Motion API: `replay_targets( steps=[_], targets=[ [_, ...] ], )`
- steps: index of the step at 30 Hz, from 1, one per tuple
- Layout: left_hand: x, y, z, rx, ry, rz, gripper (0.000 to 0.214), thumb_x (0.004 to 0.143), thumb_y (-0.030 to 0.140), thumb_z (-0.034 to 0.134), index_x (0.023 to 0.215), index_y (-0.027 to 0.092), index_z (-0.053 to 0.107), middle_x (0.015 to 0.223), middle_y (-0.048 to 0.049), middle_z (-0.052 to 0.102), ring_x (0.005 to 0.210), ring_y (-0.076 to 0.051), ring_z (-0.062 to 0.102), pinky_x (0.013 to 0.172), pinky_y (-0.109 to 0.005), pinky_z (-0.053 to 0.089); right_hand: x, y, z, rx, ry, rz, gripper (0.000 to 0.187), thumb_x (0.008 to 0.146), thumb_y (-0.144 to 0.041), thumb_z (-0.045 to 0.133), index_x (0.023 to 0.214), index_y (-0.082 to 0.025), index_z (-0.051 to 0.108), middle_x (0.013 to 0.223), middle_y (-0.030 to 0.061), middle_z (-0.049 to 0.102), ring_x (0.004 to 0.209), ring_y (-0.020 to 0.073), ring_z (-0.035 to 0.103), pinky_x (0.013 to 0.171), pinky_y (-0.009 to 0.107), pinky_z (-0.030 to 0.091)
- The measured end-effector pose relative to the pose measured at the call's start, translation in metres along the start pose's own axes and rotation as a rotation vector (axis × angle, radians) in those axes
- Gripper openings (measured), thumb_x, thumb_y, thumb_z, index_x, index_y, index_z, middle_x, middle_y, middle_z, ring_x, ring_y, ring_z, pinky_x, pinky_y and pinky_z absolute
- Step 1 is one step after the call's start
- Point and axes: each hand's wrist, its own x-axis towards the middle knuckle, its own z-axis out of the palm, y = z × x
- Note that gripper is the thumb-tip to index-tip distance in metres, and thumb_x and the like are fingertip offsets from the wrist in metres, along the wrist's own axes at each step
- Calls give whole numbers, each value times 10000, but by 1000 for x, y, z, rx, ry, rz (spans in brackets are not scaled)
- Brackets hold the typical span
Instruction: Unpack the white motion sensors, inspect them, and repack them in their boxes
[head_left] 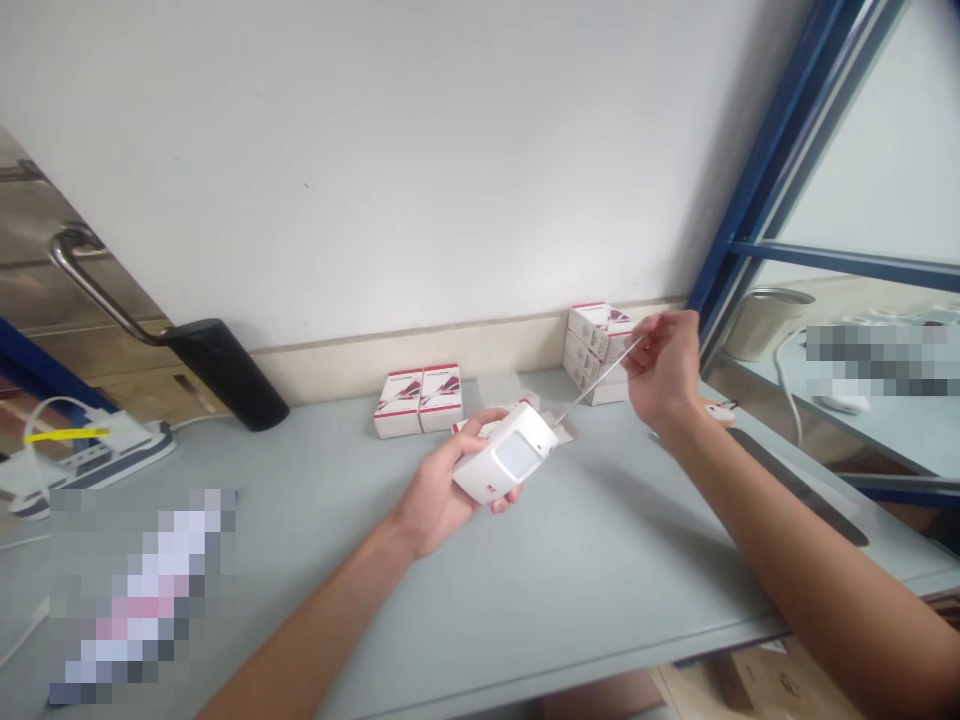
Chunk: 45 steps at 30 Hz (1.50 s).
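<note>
In the middle of the head view, my left hand point(442, 490) is wrapped round a white motion sensor point(499, 465) with a pale rectangular window, held tilted above the table. My right hand point(664, 365) is closed on a screwdriver point(598, 382); only its thin metal shaft shows, and the handle is hidden in the fingers. The shaft slants down to the left, and its tip meets the top end of the sensor. Whether it sits in a hole there I cannot tell.
Two white-and-red boxes point(418, 400) lie behind my left hand, and more are stacked point(589, 350) at the wall. A power strip point(105, 465) and a black cylinder point(229, 375) are on the left. A dark flat object point(799, 487) lies under my right forearm.
</note>
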Motion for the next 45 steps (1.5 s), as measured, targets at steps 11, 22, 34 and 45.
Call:
replay_targets(
  steps=[11,22,34,45],
  targets=[
    [-3,-1,5,-94,23,43,500,840,305,634,1335,237,606,1063,-94,651,718,-192,624,610,-295,391,-80,47,25,-195,-267,267,284,908,-466,513,772,-237,615,849,29,607,657,160,481,573,285,424],
    [-1,-1,-2,-168,4,78,416,890,340,572,1229,123,675,969,-142,685,705,-223,624,553,-298,370,-110,52,29,-270,-515,412,426,948,-447,417,1092,-219,747,1239,76,718,1094,281,620,869,367,518],
    [-1,31,-4,-223,197,287,388,941,260,557,1303,161,656,1253,-208,706,849,-268,703,681,-369,542,-65,40,11,-921,-668,-278,394,1028,-498,536,1335,-293,674,1293,96,689,1125,285,645,966,442,515],
    [2,26,1,-191,272,297,397,948,280,588,1313,141,655,1220,-198,724,841,-265,720,680,-361,561,-64,51,8,-1072,-725,-358,442,1025,-474,555,1417,-278,609,1373,108,675,1270,333,593,1081,516,467]
  ],
)
